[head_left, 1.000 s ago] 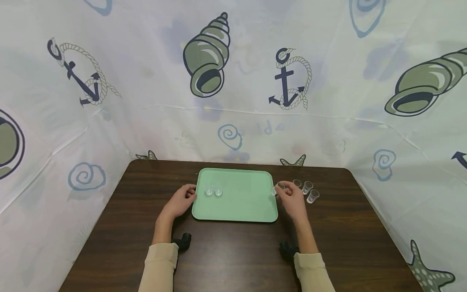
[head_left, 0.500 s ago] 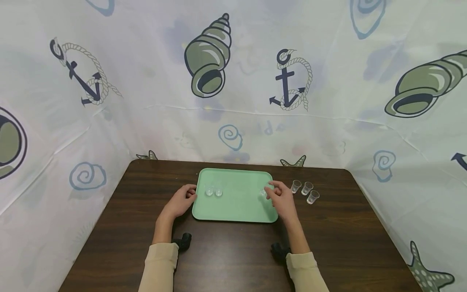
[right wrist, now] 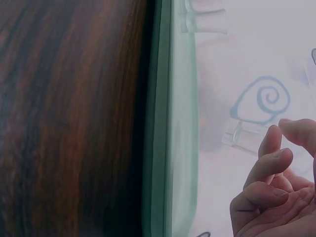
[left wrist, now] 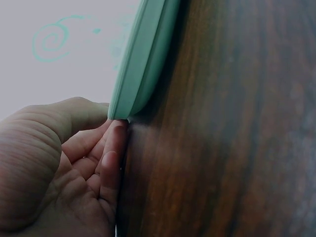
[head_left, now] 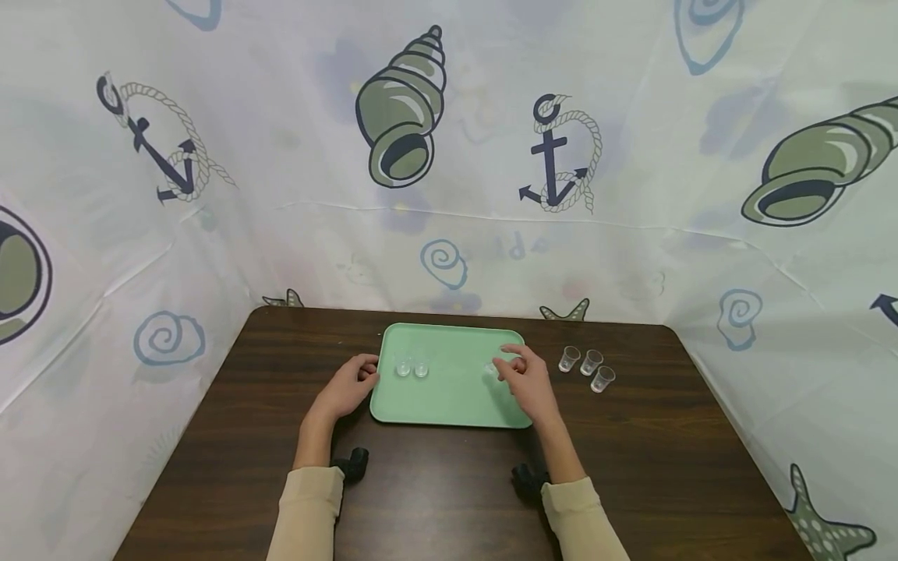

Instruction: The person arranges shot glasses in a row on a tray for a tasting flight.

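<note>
A green tray (head_left: pixel 449 401) lies on the dark wooden table. My left hand (head_left: pixel 349 385) holds the tray's left edge; in the left wrist view the thumb is at the rim and curled fingers sit against its edge. My right hand (head_left: pixel 529 383) is over the tray's right part, pinching a small clear shot glass (right wrist: pixel 250 137) between thumb and index finger. That glass is raised above the tray and partly hidden by the fingers. Two more clear shot glasses stand side by side on the tray's left half, a left one (head_left: pixel 403 368) and a right one (head_left: pixel 421 369).
Three clear shot glasses stand on the table right of the tray: a left one (head_left: pixel 569 358), a middle one (head_left: pixel 592 362) and a near one (head_left: pixel 602 379). A printed cloth (head_left: pixel 484 257) hangs behind and beside the table (head_left: pixel 435 499).
My right hand has moved left with its shot glass, from the tray's right edge to over the tray. The left hand has stayed at the tray's edge.
</note>
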Tool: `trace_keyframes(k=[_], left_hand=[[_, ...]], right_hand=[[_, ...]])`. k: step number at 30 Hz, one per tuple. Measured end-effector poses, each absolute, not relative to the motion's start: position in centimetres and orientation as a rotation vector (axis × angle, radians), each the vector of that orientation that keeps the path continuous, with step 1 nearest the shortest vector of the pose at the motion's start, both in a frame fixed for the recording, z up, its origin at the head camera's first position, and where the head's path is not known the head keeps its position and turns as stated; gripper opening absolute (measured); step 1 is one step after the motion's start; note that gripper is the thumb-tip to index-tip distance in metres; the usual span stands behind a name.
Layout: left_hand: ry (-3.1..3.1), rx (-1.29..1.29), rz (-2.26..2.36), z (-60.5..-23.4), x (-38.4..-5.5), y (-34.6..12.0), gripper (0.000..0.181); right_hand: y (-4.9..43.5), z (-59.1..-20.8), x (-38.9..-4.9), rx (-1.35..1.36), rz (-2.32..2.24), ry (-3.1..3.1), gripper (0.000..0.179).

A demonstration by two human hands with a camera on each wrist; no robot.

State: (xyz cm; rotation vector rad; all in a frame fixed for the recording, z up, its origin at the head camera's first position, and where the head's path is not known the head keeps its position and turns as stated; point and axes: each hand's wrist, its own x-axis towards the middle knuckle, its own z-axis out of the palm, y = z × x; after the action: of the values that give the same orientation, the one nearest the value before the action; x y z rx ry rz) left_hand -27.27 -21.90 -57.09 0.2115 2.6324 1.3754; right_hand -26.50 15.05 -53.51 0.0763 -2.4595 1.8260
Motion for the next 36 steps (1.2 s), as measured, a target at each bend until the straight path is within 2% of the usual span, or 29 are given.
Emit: trace_keyframes(k=[21, 36], left_hand=[[2.626, 0.204, 1.387, -57.0, -27.4, -21.9, 0.048], [2.617, 0.22, 1.374, -57.2, -27.6, -22.2, 0.049]], right_hand=[[12.2, -53.6, -26.7, 0.236, 1.903, -2.513, 0.039], [10.3, -54.0, -27.5, 0.388, 1.874, -2.645, 0.049]])
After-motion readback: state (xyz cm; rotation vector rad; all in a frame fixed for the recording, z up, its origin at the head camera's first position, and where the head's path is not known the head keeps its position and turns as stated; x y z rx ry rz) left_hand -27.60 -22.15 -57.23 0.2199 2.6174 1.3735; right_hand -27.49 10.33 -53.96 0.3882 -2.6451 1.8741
